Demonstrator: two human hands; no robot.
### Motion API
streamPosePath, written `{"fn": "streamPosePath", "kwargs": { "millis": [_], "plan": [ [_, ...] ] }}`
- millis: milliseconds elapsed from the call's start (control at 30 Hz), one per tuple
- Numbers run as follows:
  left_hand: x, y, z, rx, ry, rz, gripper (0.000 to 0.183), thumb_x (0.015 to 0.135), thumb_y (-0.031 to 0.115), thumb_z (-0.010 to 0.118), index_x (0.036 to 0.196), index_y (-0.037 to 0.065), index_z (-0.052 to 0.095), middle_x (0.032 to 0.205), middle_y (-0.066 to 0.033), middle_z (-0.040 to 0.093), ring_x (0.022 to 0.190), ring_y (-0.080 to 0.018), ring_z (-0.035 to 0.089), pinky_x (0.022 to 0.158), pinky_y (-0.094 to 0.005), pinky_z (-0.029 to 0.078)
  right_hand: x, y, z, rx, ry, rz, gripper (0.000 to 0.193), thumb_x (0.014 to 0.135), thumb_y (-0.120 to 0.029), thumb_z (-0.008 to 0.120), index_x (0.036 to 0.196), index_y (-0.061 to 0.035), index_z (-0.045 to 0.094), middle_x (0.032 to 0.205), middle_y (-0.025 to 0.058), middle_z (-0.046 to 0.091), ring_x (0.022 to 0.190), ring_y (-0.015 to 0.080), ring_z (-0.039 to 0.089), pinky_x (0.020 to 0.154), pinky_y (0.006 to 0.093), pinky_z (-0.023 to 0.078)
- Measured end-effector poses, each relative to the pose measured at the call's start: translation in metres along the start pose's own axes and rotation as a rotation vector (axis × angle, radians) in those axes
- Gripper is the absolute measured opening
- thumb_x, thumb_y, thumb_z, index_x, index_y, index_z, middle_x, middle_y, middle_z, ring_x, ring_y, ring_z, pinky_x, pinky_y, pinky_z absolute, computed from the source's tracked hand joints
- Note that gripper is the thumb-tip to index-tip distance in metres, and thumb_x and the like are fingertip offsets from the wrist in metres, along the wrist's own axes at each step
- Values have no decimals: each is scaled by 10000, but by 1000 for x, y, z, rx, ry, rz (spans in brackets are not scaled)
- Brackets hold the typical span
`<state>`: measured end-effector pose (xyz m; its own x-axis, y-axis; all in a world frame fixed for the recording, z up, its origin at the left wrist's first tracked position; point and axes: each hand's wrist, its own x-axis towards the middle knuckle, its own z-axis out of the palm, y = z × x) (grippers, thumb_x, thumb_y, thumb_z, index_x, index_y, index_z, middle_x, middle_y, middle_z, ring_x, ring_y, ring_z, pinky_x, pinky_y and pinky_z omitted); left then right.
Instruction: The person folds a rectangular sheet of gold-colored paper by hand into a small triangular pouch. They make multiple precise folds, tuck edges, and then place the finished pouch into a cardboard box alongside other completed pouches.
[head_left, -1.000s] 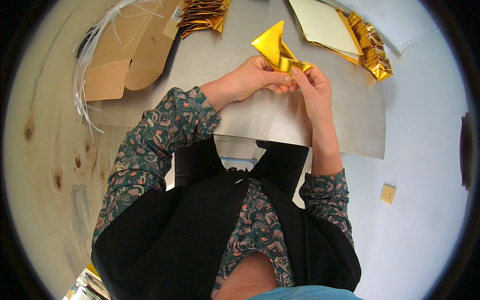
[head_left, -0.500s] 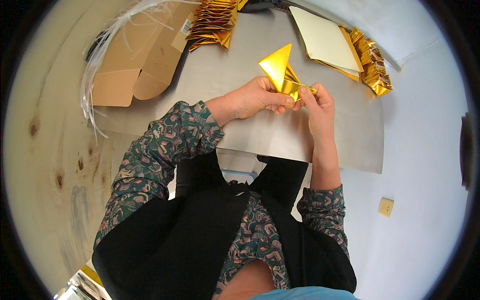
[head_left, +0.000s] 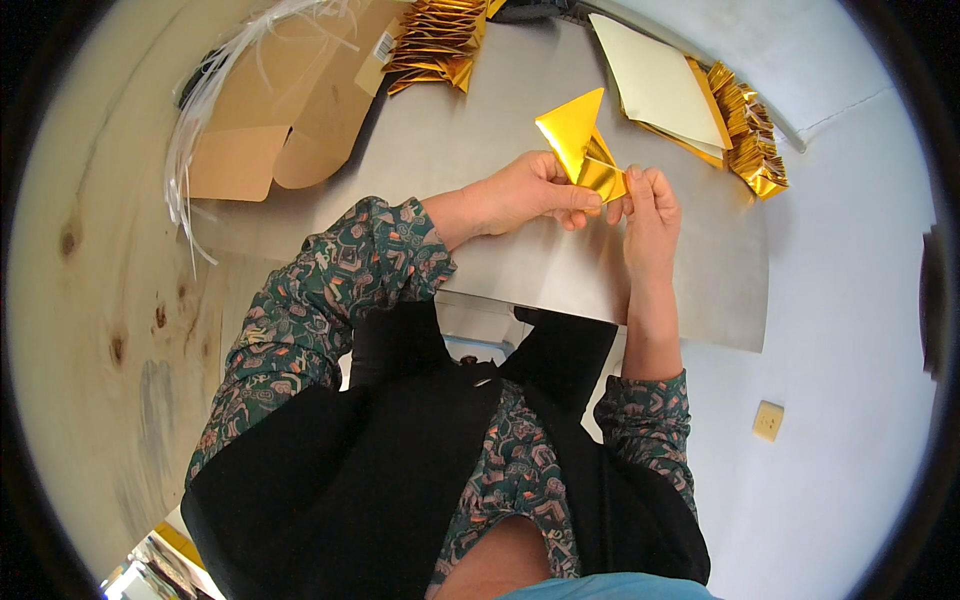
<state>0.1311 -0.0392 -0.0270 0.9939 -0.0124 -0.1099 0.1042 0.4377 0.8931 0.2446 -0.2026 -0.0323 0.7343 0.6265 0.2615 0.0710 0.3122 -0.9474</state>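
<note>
A sheet of shiny gold foil paper, partly folded, is held above the metal tabletop. One pointed triangular flap stands up from it, away from me. My left hand grips its near left part, thumb on top and fingers beneath. The fingers of my right hand pinch the paper's right end. Both hands partly cover the lower folds, so how the layers lie there is hidden.
An open cardboard box with white plastic strips stands at the left. A stack of folded gold pieces lies at the back. Back right are pale paper sheets and another row of folded gold pieces. A wall socket is at right.
Both hands and the foil paper have shifted slightly right in the picture. The right-end point that stuck out beyond my right thumb now appears folded in, with my right fingers at that edge.
</note>
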Motion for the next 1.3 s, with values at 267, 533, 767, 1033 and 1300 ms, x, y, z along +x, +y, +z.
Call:
{"fn": "streamPosePath", "kwargs": {
  "millis": [267, 533, 767, 1033, 1300],
  "plan": [
    [-2, 9, -3, -96, 75, 13, 248, 1022, 227, 640, 1189, 43, 643, 994, -58, 718, 816, -115, 716, 691, -234, 599, 0, -1, -4, 66, 46, 29, 286, 1063, -228, 567, 815, -87, 544, 692, -12, 525, 599, 88, 520, 586, 227, 414],
    [1, 12, -14, -183, 133, 150, 271, 1019, 213, 640, 1230, 42, 630, 1049, -72, 721, 882, -153, 726, 716, -261, 611, 3, 0, -4, 177, -102, 36, 247, 1058, -229, 555, 1186, -19, 573, 875, 40, 635, 785, 125, 584, 680, 279, 468],
    [-1, 14, -10, -137, 227, 90, 267, 1025, 257, 630, 1193, 49, 633, 1061, -61, 713, 874, -150, 719, 692, -236, 580, -3, 5, 5, -187, -1, -75, 130, 991, -109, 647, 1081, -17, 662, 959, 26, 675, 784, 98, 619, 707, 245, 499],
    [-2, 16, -28, -638, -56, -64, 253, 1053, 213, 489, 1200, 22, 566, 940, -38, 577, 600, -83, 436, 561, -199, 395, -4, -13, 10, -163, -10, -111, 223, 995, -87, 602, 1197, -8, 654, 1076, 58, 678, 889, 112, 615, 815, 269, 490],
    [-1, 10, -24, -504, -59, -288, 266, 1041, 185, 450, 1218, -3, 514, 1098, -135, 642, 667, -102, 520, 520, -221, 412, 1, -3, 1, -135, -19, -17, 151, 1015, -153, 630, 1097, -39, 685, 924, 3, 666, 812, 81, 570, 756, 239, 449]
  ]
}}
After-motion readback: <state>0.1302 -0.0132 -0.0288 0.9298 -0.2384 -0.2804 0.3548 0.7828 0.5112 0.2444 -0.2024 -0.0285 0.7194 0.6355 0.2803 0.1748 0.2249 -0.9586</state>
